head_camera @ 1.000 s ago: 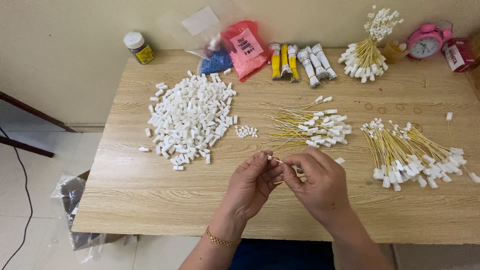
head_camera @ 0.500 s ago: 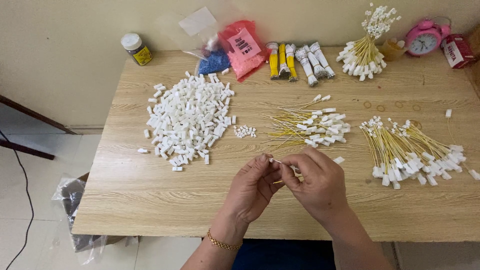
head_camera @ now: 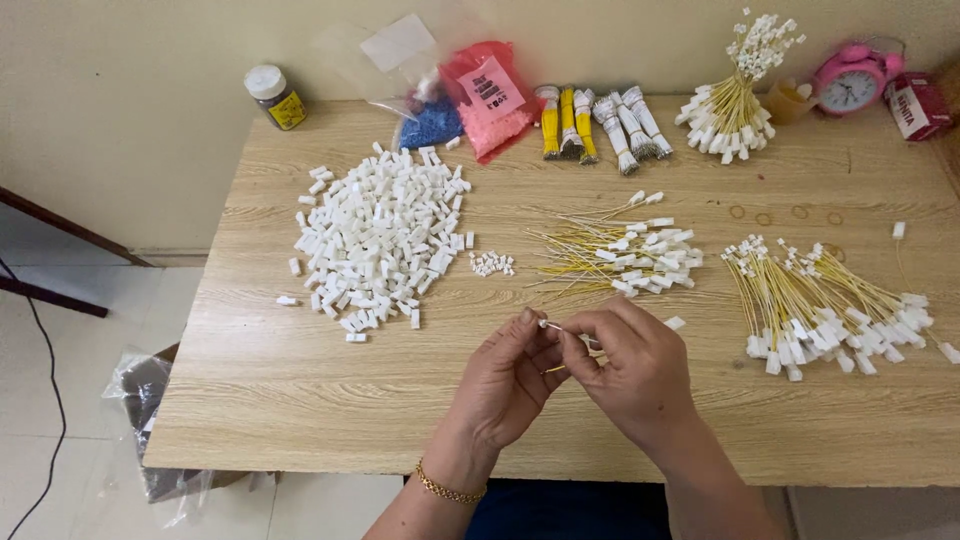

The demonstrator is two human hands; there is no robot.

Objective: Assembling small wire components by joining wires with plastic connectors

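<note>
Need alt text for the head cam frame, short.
Two hands, left hand and right hand, pinch a thin yellow wire over a wooden table, between a pile of white plastic connectors and bundles of yellow wires.

At the far left corner of my table [head_camera: 300, 400] stands a small jar [head_camera: 273, 97] with a white lid. To its right lie a clear plastic bag [head_camera: 395, 50], a bag of blue granules [head_camera: 430, 125] and a bag of pink granules [head_camera: 490, 100], touching one another. Next come bundled yellow and white wire sets [head_camera: 595, 120], then an upright sheaf of yellow wires [head_camera: 735, 95] with white tips. A pink alarm clock [head_camera: 850, 80] and a red box [head_camera: 918, 103] occupy the far right corner. A few thin rings, possibly rubber bands [head_camera: 765, 215], lie flat before them. On the floor, left, is a crumpled plastic bag [head_camera: 140, 400].
</note>
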